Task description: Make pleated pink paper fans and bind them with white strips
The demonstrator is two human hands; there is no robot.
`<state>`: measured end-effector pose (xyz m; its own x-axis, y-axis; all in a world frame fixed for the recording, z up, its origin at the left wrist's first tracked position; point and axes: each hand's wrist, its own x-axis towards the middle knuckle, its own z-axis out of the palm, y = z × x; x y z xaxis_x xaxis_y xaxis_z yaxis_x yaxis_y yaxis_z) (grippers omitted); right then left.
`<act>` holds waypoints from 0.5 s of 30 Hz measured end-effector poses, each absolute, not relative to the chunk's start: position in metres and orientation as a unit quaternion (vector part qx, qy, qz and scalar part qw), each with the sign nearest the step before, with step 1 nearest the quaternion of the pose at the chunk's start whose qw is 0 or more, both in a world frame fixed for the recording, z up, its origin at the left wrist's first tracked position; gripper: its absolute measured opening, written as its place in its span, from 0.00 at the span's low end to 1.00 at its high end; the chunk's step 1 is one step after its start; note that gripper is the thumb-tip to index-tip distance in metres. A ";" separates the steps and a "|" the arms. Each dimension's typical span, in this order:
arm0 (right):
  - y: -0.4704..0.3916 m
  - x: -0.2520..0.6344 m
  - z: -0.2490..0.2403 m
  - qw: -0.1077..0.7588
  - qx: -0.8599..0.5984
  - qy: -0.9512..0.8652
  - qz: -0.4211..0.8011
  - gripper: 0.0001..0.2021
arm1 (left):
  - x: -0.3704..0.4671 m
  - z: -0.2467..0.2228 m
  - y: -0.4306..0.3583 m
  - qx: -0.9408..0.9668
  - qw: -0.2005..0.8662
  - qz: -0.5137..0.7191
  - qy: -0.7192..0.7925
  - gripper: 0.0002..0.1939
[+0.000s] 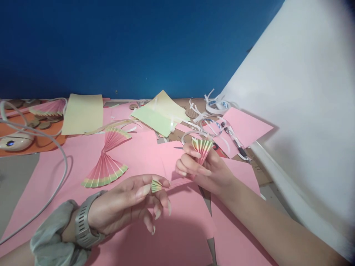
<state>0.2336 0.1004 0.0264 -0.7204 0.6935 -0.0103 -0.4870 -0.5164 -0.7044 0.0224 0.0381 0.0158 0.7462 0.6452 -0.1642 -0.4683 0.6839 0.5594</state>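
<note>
My left hand (130, 199) pinches one green-edged end of a pleated pink paper fan (203, 147) between thumb and index finger, the other fingers loosely curled. In my right hand (205, 168), the fan's opposite end spreads slightly above the curled fingers, with a green and yellow rim. A narrow pink folded stretch runs between the two hands, partly hidden by the right fingers. To the left lies a finished-looking bow-shaped paper fan (107, 159), pinched at its middle. Pink paper sheets (155, 236) lie beneath both hands.
A white cable (65, 166) loops across the left side beside a white device (16, 142). Yellow-green paper (159, 116), tape rolls (217, 106), white strips and a pen (235, 142) lie toward the back. A blue wall (124, 48) and a white surface (305, 92) bound the table.
</note>
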 end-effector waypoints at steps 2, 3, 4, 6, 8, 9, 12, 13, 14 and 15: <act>0.098 0.233 0.028 0.335 -0.145 -0.343 0.865 0.12 | 0.023 0.015 0.038 0.249 0.901 0.304 0.184 0.16; 0.098 0.233 0.028 0.332 -0.148 -0.339 0.867 0.12 | 0.024 0.014 0.038 0.252 0.901 0.299 0.190 0.16; 0.098 0.233 0.027 0.334 -0.151 -0.335 0.868 0.12 | 0.025 0.014 0.038 0.255 0.901 0.292 0.197 0.16; 0.099 0.232 0.025 0.347 -0.157 -0.324 0.866 0.13 | 0.028 0.015 0.037 0.261 0.899 0.277 0.218 0.15; 0.101 0.232 0.022 0.360 -0.158 -0.312 0.865 0.16 | 0.031 0.018 0.037 0.262 0.896 0.268 0.237 0.15; 0.102 0.232 0.020 0.364 -0.158 -0.307 0.865 0.18 | 0.031 0.018 0.037 0.261 0.896 0.265 0.244 0.15; 0.102 0.232 0.019 0.354 -0.167 -0.313 0.865 0.19 | 0.032 0.018 0.036 0.259 0.896 0.261 0.250 0.15; 0.101 0.232 0.020 0.349 -0.173 -0.323 0.862 0.19 | 0.031 0.017 0.035 0.258 0.895 0.264 0.249 0.15; 0.100 0.232 0.020 0.344 -0.179 -0.337 0.858 0.18 | 0.031 0.015 0.035 0.253 0.896 0.269 0.248 0.15; 0.099 0.233 0.021 0.337 -0.182 -0.354 0.853 0.17 | 0.031 0.013 0.035 0.244 0.898 0.274 0.243 0.16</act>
